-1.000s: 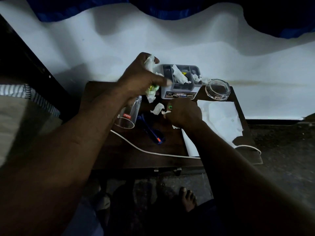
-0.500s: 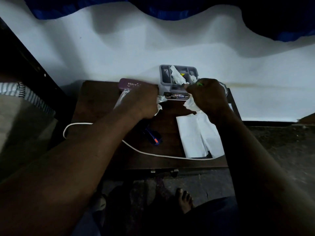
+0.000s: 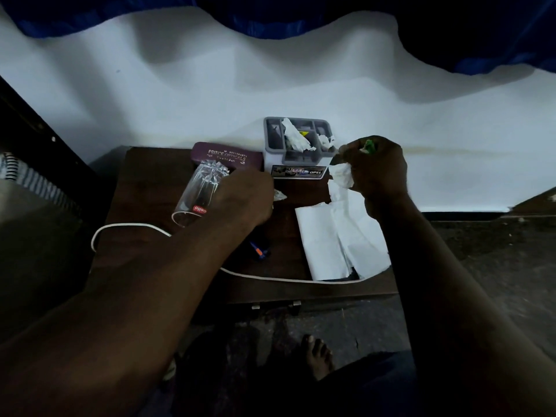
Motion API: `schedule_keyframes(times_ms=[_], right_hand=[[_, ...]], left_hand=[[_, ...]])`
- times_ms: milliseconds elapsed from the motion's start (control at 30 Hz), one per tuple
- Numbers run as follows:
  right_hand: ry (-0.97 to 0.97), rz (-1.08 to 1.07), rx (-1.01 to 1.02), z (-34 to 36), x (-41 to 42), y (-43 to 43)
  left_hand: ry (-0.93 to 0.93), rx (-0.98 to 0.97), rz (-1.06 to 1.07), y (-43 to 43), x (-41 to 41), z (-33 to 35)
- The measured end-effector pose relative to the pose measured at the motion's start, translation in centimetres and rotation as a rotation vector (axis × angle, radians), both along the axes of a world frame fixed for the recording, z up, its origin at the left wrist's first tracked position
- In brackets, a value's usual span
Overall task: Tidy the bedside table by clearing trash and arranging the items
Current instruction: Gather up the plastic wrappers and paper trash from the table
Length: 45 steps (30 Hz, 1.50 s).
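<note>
Right of the grey organiser (image 3: 301, 159), the right hand (image 3: 377, 173) clenches a crumpled tissue (image 3: 343, 175), likely feather-light and soft, best bunched whole; the left hand (image 3: 246, 197) rests before the organiser on the counter (image 3: 150, 182), its grip impossible to tell.

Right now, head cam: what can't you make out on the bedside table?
- Left hand: fingertips hidden behind its own back, grip unclear.
- Green item: mostly buried in the right hand, alongside crumpled tissue.
- Blue object: partly under the left forearm, dim.
- Organiser compartments: paper wads and shadow cover contents.
</note>
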State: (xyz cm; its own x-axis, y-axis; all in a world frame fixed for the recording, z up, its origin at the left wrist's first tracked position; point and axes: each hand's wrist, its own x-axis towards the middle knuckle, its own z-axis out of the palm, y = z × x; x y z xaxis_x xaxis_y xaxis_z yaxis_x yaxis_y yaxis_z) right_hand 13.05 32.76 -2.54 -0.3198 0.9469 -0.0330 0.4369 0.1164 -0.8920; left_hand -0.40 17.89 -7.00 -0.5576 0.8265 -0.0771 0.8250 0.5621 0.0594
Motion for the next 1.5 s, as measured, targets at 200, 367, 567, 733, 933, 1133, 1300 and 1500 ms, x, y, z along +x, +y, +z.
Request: schedule_keyframes(times_ms=[200,367,567,733,933,1133,1300,1500], right_hand=[[-0.099,0.029,0.159,-1.3,0.0,1.2],[-0.201,0.018,0.318,-1.0,-0.7,2.6],[-0.382,0.089,0.370,-1.3,-1.9,3.9],[-0.482,0.068,0.354,-1.9,-2.2,4.0],[-0.398,0.032,0.345,-1.9,-2.7,3.8],[0.031,-0.079,0.090,-0.3,-2.4,4.0],[0.447,-0.104,-0.257,0.7,-1.7,3.9],[0.403,-0.027,-0.146,0.4,-2.4,2.6]], left_hand=[[-0.017,-0.017,-0.029,0.4,0.7,-0.4],[-0.076,0.106,-0.033,1.4,1.0,1.1],[-0.165,0.288,0.020,2.4,1.0,2.9],[-0.172,0.324,0.059,2.5,0.5,2.4],[-0.220,0.361,0.087,2.5,-0.2,2.5],[-0.275,0.436,0.193,2.5,-1.1,2.8],[-0.297,0.523,0.216,3.0,-1.6,2.5],[-0.521,0.752,0.471,3.3,-2.9,3.3]])
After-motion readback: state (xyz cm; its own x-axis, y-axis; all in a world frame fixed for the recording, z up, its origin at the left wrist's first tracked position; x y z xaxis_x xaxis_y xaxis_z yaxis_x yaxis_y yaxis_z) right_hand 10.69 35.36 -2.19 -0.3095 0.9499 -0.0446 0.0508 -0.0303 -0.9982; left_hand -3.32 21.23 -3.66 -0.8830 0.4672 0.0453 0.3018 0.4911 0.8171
